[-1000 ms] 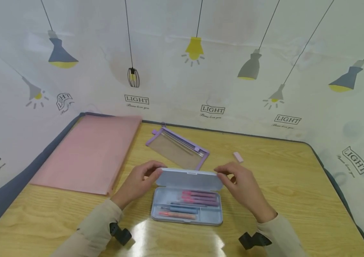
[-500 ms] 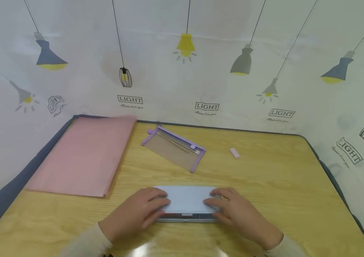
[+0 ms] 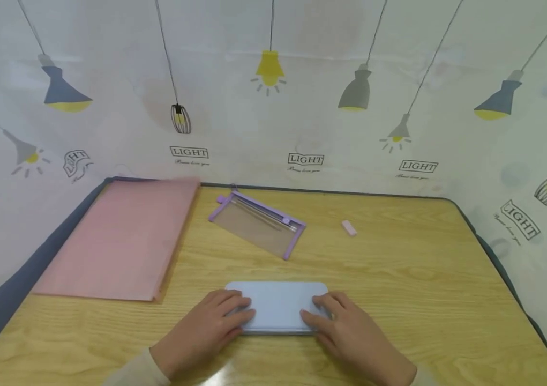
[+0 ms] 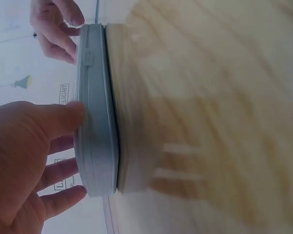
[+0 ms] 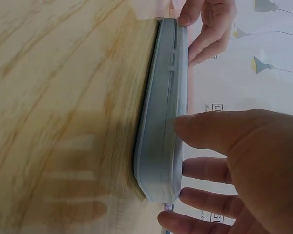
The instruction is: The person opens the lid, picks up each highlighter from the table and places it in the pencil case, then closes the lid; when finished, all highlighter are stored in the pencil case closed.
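A light blue pencil case (image 3: 278,306) lies flat on the wooden table with its lid down. My left hand (image 3: 204,325) rests on its left end, fingers extended over the lid. On the right end, my right hand (image 3: 357,335) presses in the same way. In the left wrist view, the left thumb (image 4: 63,118) touches the lid's front edge beside the case's front wall (image 4: 98,131). The right thumb (image 5: 205,130) meets that edge too in the right wrist view. The pens inside are hidden under the lid.
A pink folder (image 3: 124,241) lies at the left. Behind the case is a clear zip pouch (image 3: 254,228) with purple trim. A small pink eraser (image 3: 349,228) sits to its right. A wall sheet printed with lamps (image 3: 234,96) stands behind the table (image 3: 427,279).
Both hands have swung the raised pencil case lid down toward me; a narrow front gap half a second ago is now gone. The head view has shifted slightly.
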The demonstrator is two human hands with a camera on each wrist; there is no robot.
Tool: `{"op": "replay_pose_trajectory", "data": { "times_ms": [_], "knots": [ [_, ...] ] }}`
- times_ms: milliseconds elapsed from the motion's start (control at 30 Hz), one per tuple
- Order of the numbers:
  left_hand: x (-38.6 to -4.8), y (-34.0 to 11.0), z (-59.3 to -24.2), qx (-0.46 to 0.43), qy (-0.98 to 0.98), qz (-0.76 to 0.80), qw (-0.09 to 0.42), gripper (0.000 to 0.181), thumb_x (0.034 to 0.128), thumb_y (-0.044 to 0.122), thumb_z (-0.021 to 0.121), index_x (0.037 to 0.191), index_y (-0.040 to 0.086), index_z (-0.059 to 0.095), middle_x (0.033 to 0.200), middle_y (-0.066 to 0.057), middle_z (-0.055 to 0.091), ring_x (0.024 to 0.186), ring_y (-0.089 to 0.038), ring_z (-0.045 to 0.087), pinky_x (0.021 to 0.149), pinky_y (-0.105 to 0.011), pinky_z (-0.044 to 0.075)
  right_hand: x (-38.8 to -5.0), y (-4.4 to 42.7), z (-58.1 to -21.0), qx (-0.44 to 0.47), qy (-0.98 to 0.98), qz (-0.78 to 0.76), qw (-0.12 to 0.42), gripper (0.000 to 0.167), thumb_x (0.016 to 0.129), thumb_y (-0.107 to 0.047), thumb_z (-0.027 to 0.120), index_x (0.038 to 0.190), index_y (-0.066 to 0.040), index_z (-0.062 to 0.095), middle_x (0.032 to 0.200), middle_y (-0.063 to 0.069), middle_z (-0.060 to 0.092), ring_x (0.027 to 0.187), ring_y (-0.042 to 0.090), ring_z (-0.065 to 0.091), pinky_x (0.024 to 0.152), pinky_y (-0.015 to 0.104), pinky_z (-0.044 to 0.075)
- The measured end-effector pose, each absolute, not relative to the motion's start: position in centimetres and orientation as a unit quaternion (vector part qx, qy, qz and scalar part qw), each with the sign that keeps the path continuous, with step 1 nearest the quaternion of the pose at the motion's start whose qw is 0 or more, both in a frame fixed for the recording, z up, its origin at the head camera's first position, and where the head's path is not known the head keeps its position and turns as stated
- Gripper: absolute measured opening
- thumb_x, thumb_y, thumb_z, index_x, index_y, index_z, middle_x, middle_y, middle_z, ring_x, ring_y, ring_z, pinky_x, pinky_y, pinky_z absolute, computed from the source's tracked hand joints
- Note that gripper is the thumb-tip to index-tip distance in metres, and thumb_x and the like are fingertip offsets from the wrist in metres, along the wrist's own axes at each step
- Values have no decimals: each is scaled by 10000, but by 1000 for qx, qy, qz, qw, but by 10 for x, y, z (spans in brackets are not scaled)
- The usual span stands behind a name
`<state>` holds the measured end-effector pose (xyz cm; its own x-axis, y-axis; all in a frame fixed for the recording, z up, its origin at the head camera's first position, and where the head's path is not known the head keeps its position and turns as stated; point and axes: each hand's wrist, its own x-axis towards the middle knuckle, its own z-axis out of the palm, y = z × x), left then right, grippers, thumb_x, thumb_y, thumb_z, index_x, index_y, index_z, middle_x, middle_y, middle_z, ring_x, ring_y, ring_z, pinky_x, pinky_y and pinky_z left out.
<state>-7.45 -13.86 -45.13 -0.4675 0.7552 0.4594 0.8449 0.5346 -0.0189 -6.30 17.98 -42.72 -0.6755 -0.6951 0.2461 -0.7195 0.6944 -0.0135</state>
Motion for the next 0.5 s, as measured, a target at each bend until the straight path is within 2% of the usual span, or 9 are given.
{"op": "replay_pose_trajectory", "data": {
  "times_ms": [167, 300, 433, 500],
  "knots": [
    [-73, -139, -453, -471, -848, -105, 218, 319, 835, 200, 756, 1139, 139, 684, 1183, -31, 661, 1138, -245, 592, 998, -411, 462, -60, 177, -428, 379, -917, 61, 104, 373, 853, -252, 758, 1223, -253, 708, 1220, 55, 630, 1106, 224, 574, 902, 398, 537],
    [-71, -139, -452, -464, -855, -111, 205, 314, 838, 188, 752, 1141, 142, 686, 1184, -26, 659, 1141, -239, 591, 997, -411, 463, -57, 177, -424, 374, -922, 56, 85, 371, 870, -276, 741, 1237, -250, 697, 1239, 58, 624, 1114, 236, 584, 902, 411, 537],
    [-74, -135, -441, -434, -873, -135, 178, 319, 847, 227, 756, 1149, 151, 688, 1164, -5, 659, 1116, -198, 607, 969, -390, 487, -59, 178, -413, 363, -928, 70, 49, 454, 882, -339, 728, 1312, -218, 641, 1292, 68, 616, 1165, 264, 579, 949, 440, 511],
    [-79, -132, -430, -406, -885, -145, 175, 369, 864, 283, 746, 1199, 144, 676, 1206, -28, 656, 1134, -209, 612, 974, -404, 488, -64, 180, -405, 349, -932, 83, 53, 521, 887, -376, 718, 1359, -189, 599, 1342, 99, 595, 1217, 309, 560, 979, 478, 489]
  ]
}}
